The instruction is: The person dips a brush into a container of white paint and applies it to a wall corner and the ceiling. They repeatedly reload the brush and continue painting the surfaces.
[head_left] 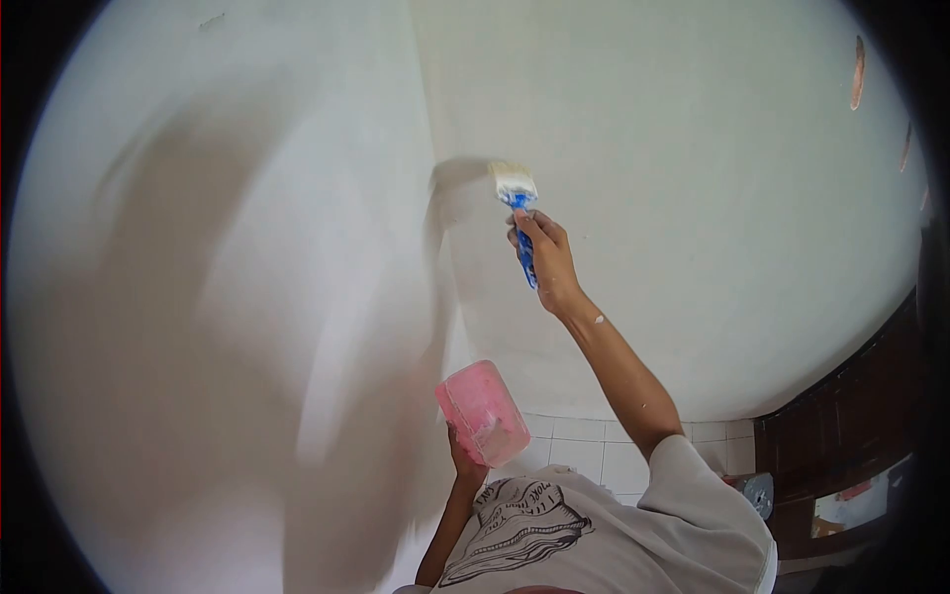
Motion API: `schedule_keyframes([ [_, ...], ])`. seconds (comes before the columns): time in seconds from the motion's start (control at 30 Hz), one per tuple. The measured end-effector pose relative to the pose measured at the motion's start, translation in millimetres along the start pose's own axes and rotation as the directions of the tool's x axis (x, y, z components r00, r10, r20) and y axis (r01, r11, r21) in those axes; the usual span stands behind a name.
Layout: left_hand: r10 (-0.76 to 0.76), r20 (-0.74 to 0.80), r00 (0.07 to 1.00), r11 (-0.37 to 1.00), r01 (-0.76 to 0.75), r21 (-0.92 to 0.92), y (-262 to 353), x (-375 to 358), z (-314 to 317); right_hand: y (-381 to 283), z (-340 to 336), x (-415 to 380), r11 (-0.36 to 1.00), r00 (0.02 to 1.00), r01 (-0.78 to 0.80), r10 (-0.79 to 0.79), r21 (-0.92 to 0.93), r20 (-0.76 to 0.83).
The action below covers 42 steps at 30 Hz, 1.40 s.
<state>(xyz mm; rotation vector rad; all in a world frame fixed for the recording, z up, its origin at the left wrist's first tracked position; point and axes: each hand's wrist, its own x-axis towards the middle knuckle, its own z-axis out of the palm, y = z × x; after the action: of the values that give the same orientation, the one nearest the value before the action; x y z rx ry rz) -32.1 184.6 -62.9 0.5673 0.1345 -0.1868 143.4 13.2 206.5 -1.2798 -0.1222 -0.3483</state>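
A paintbrush (514,183) with a blue, paint-smeared handle is gripped in my right hand (546,255), its pale bristles pointing up. The bristles overlap the right-hand wall (673,178) close to the corner, and the brush casts a shadow to its left. White paint specks dot my right forearm. Lower down, my left hand (465,455) is wrapped round the side of a pink plastic container (483,411) held in front of my chest. A whitish patch marks the container's side; its contents are hidden.
The left wall (247,327) meets the right one at a vertical corner and carries large shadows. White floor tiles (579,455) show below. Dark brown wooden furniture (831,426) stands at the lower right. Reddish-brown marks (857,74) streak the wall at the upper right.
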Motion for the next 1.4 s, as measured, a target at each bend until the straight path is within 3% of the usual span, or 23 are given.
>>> schedule_keyframes([
  [0.13,-0.039,-0.006,0.999,0.999,0.039,-0.034,2,-1,6,-85,14,36,0.863,0.899,0.427,-0.438,-0.269,0.023],
  [0.23,-0.05,-0.004,0.999,0.998,0.05,-0.045,-1,2,-4,-139,32,77,0.861,0.896,0.442,-0.438,-0.253,0.077],
  [0.3,-0.063,0.0,0.998,0.997,0.063,-0.053,1,2,-6,-113,33,105,0.919,0.949,0.313,-0.298,-0.238,0.098],
  [0.33,-0.053,0.01,0.999,0.997,0.053,-0.05,1,1,-3,-74,28,103,0.887,0.933,0.357,-0.356,-0.292,0.058],
  [0.47,-0.026,0.037,0.999,1.0,0.026,0.004,3,1,-1,54,11,20,0.988,0.988,-0.152,0.152,0.008,-0.002],
  [0.5,-0.031,0.037,0.999,1.0,0.031,0.005,3,3,3,60,6,8,0.924,0.938,-0.341,0.347,0.172,-0.003],
  [0.53,-0.027,0.003,1.0,1.0,0.027,0.003,4,2,7,64,0,14,0.922,0.936,-0.345,0.352,0.175,-0.009],
  [0.6,-0.028,-0.036,0.999,1.0,0.029,0.01,5,-3,5,66,-12,51,0.728,0.856,-0.487,0.507,0.482,0.098],
  [0.67,-0.042,0.003,0.999,0.999,0.042,-0.024,3,-1,3,-1,-8,112,0.696,0.91,-0.414,0.329,0.587,0.251],
  [0.7,-0.041,0.004,0.999,0.999,0.041,-0.025,3,-3,2,-74,9,118,0.582,0.863,-0.505,0.359,0.637,0.356],
  [0.73,-0.033,0.009,0.999,0.999,0.033,-0.008,3,-2,1,-117,20,130,0.509,0.819,-0.562,0.226,0.653,0.528],
  [0.77,-0.027,0.015,1.0,1.0,0.027,0.007,2,0,1,-150,39,138,0.63,0.886,-0.419,0.128,0.653,0.445],
  [0.8,-0.027,0.012,1.0,1.0,0.027,0.004,0,-1,-1,-171,51,142,0.843,0.89,-0.21,-0.046,0.495,0.454],
  [0.83,-0.032,0.004,0.999,0.999,0.032,-0.011,-2,0,-4,-188,66,125,0.938,0.928,0.078,-0.192,0.338,0.319],
  [0.93,-0.036,0.0,0.999,0.999,0.036,-0.03,1,3,-2,-155,59,118,0.946,0.936,0.263,-0.298,0.19,0.188],
  [1.03,-0.035,-0.007,0.999,0.999,0.035,-0.029,-1,1,-2,-15,4,100,0.996,0.985,0.088,-0.085,-0.009,0.151],
  [1.13,-0.005,-0.005,1.0,1.0,0.005,-0.006,-1,-1,3,81,-22,22,0.956,0.958,-0.279,0.271,0.088,0.092],
  [1.17,0.013,0.0,1.0,1.0,-0.013,0.004,-1,0,5,101,-33,29,0.957,0.959,-0.276,0.268,0.089,0.09],
  [1.2,0.007,0.0,1.0,1.0,-0.007,0.007,-2,1,2,127,-48,37,0.74,0.825,-0.56,0.538,0.372,0.173],
  [1.23,-0.013,-0.021,1.0,1.0,0.013,-0.006,-4,1,-5,155,-61,41,0.362,0.617,-0.731,0.712,0.578,0.335],
  [1.3,-0.027,-0.037,0.999,0.999,0.027,-0.022,-3,4,-7,86,-37,69,0.592,0.774,-0.587,0.611,0.552,0.168],
  [1.33,-0.023,-0.024,0.999,1.0,0.022,-0.022,-2,4,-4,34,-31,98,0.412,0.727,-0.645,0.591,0.644,0.35],
  [1.4,-0.021,-0.028,0.999,1.0,0.021,-0.021,-2,1,-3,-66,1,140,0.364,0.757,-0.651,0.38,0.666,0.532],
])
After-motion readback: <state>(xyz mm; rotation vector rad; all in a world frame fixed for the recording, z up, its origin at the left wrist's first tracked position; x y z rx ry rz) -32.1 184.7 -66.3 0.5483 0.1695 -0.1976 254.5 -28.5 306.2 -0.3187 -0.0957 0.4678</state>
